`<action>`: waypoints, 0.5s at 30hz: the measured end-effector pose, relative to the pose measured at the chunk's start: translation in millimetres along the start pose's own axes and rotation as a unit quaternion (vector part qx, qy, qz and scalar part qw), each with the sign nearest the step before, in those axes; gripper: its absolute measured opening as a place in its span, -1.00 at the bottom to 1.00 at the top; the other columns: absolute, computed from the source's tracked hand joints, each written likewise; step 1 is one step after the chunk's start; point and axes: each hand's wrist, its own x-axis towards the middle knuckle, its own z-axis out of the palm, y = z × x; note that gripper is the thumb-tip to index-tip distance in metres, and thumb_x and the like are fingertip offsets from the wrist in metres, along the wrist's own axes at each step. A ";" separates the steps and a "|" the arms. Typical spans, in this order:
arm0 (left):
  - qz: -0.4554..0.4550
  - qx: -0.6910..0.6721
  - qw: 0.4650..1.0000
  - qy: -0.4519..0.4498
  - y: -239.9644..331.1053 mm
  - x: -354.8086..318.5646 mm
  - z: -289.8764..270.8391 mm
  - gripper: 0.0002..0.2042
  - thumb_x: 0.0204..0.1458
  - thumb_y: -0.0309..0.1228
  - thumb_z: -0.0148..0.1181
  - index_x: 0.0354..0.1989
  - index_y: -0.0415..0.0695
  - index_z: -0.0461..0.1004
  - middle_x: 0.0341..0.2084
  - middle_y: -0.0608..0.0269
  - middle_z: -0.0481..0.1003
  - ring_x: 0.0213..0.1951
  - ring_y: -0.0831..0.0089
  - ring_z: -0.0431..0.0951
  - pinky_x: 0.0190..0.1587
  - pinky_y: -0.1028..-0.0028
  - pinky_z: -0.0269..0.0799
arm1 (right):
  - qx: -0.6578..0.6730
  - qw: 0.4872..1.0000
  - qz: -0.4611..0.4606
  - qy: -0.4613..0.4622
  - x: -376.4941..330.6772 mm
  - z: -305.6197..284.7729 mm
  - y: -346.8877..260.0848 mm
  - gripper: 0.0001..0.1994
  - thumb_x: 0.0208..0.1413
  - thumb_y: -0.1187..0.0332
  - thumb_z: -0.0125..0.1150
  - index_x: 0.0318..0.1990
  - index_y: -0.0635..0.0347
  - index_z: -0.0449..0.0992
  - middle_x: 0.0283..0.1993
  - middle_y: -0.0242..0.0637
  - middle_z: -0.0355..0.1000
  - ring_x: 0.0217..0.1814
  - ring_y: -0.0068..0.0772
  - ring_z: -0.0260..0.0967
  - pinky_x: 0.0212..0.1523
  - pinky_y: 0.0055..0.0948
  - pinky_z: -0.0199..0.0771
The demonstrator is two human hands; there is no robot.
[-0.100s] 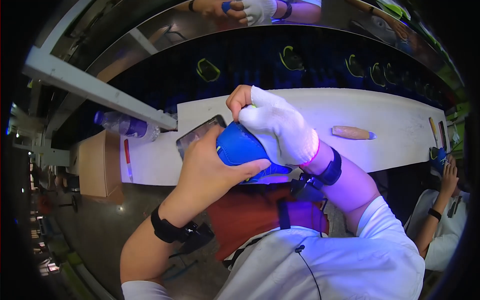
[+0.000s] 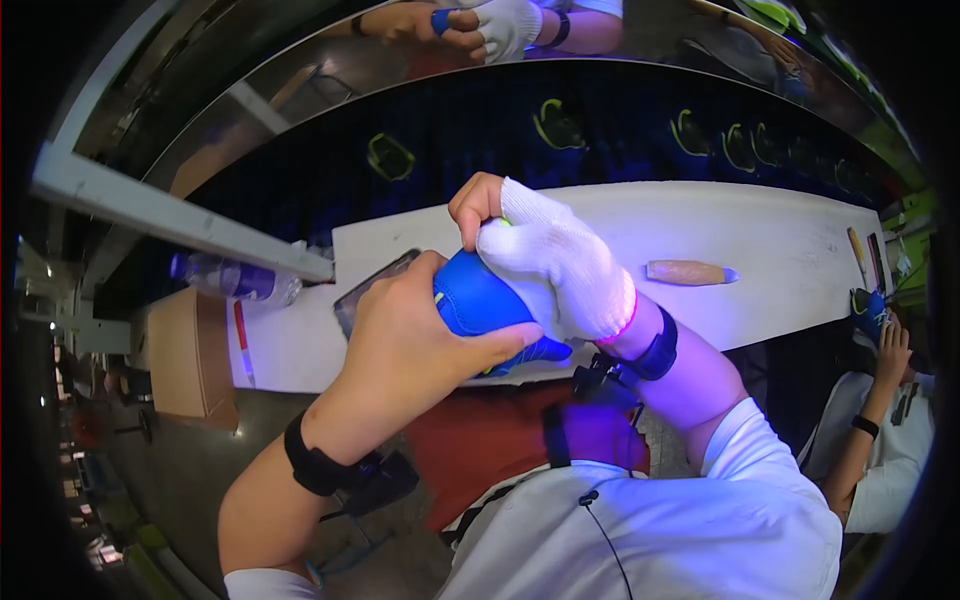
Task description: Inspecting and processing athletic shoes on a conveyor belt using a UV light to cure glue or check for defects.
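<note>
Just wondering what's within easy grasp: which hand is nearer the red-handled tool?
The left. The left hand, on the blue shoe, is right of the red-handled tool; the white-gloved right hand is farther right, across the shoe.

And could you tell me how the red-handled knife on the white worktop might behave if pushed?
The red-handled knife would probably slide or pivot rather than roll, lying flat on the white worktop. It is likely light, being slender. The pale blade looks metallic, so it should stay fairly stiff.
</note>
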 end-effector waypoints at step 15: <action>0.443 0.290 0.847 -0.038 38.9 -18.8 45.7 -0.62 -0.05 -0.24 0.35 -0.23 -0.33 0.48 -0.59 0.25 0.44 -0.65 0.47 0.46 -0.64 0.47 0.38 | -0.305 0.941 -0.132 -0.058 -117.1 -19.0 -45.7 -0.39 0.27 0.16 0.29 0.36 0.38 0.40 0.33 0.13 0.43 0.44 0.23 0.36 0.48 0.07 0.28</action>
